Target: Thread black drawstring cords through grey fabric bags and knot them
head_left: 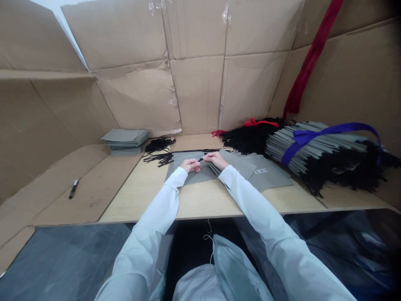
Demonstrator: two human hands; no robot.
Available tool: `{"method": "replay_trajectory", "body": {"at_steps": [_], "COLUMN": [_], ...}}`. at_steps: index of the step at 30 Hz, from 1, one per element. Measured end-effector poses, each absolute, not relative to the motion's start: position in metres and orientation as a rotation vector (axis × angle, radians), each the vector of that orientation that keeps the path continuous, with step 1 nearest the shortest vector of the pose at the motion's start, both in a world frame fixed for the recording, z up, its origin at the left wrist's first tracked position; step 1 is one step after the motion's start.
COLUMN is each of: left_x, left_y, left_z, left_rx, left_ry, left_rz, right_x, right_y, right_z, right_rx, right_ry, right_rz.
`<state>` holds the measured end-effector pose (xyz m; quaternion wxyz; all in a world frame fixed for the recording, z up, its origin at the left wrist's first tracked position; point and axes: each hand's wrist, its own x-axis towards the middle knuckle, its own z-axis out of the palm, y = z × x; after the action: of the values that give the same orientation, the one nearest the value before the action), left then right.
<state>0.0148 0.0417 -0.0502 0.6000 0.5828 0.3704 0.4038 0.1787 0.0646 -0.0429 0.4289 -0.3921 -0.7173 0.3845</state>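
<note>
Pale wood bench (203,202) | grey fabric bags (274,177) spread mid-bench | grey stack (125,140) back left — loose black cords (159,146) just beside | purple-tied grey bundle (319,150) at right — black-corded

1. Site: small sewn-goods workshop with plywood workbench (203,200).
2. 12 o'clock: taped cardboard sheets (197,96) lining walls.
3. 2 o'clock: ribbon-tied bundle of grey fabric bags (313,146).
4. 11 o'clock: loose black drawcords (159,151).
5. 9 o'clock: marker pen (73,189).

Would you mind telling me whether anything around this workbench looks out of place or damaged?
The black cords lie in a loose tangle beside the grey fabric stack, unlike the bundle tied with purple ribbon. The cardboard lining behind the table also looks creased and patched with tape.
</note>
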Motion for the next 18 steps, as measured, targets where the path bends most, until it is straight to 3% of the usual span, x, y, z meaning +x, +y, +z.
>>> {"method": "replay_trajectory", "body": {"at_steps": [5, 12, 18], "left_x": [0.019, 0.034, 0.037], "left_y": [0.038, 0.033, 0.036], "left_z": [-0.045, -0.048, -0.050], "left_rx": [1.176, 1.468, 1.286], "left_ry": [0.898, 1.042, 1.062], "left_rz": [1.063, 1.350, 1.352], "right_x": [0.174, 0.169, 0.175], "right_y": [0.058, 0.062, 0.065], "right_z": [-0.039, -0.049, -0.044], "right_rx": [-0.918, -0.921, -0.863], "right_ry": [-1.793, -1.744, -1.903], "right_rz": [1.006, 1.068, 0.978]}}
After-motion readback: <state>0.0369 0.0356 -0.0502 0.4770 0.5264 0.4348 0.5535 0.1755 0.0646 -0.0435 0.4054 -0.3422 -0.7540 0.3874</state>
